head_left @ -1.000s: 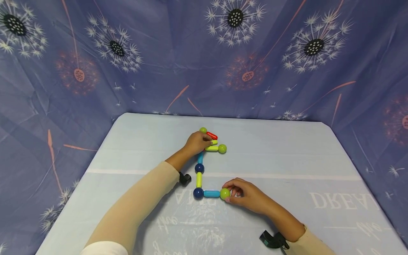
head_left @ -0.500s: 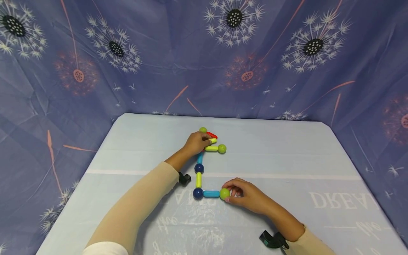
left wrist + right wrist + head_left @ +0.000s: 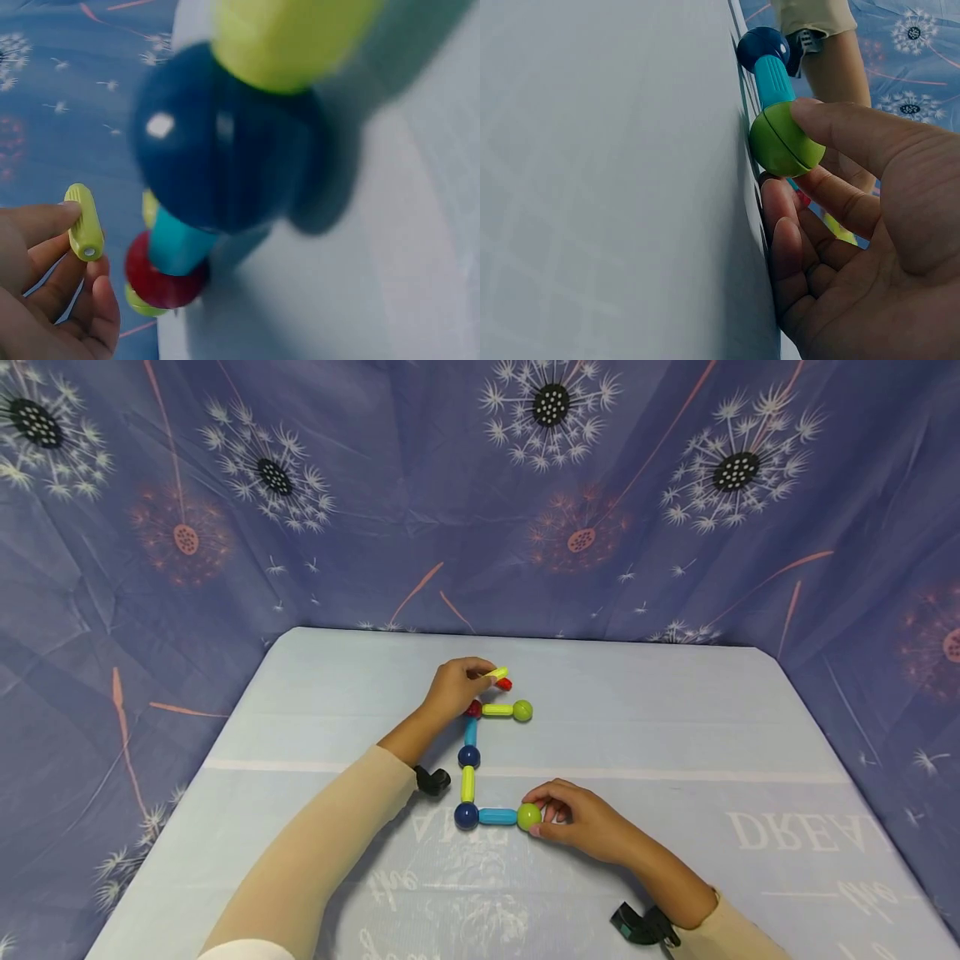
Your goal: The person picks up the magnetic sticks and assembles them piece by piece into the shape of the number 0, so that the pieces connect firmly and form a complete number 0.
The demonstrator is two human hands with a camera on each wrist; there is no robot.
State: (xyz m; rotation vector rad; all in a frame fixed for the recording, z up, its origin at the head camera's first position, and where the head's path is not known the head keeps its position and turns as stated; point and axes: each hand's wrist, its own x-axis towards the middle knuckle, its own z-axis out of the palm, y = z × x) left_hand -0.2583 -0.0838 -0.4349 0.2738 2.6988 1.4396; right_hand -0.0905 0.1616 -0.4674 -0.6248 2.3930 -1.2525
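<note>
My left hand (image 3: 452,687) pinches a loose yellow-green magnetic rod (image 3: 85,225) between thumb and fingers, above the far end of a chain of rods and balls. A red rod (image 3: 505,684) shows just below it, partly hidden by the fingers. From the dark red ball (image 3: 474,709), a yellow rod (image 3: 497,710) runs right to a green ball (image 3: 522,711). Nearer me, the chain passes a navy ball (image 3: 468,756) to a corner navy ball (image 3: 467,816). There a light blue rod (image 3: 498,817) leads to another green ball (image 3: 784,142), which my right hand (image 3: 581,818) pinches.
The chain lies on a pale table (image 3: 675,718) printed with faint lettering. A purple dandelion-patterned cloth (image 3: 420,468) hangs behind and beside it. Black wrist cameras sit on both forearms, the left one (image 3: 432,782) close beside the chain.
My left hand has moved farther from me with the yellow-green rod, uncovering the dark red ball. The far green ball is now hidden behind that hand. My right hand stays put.
</note>
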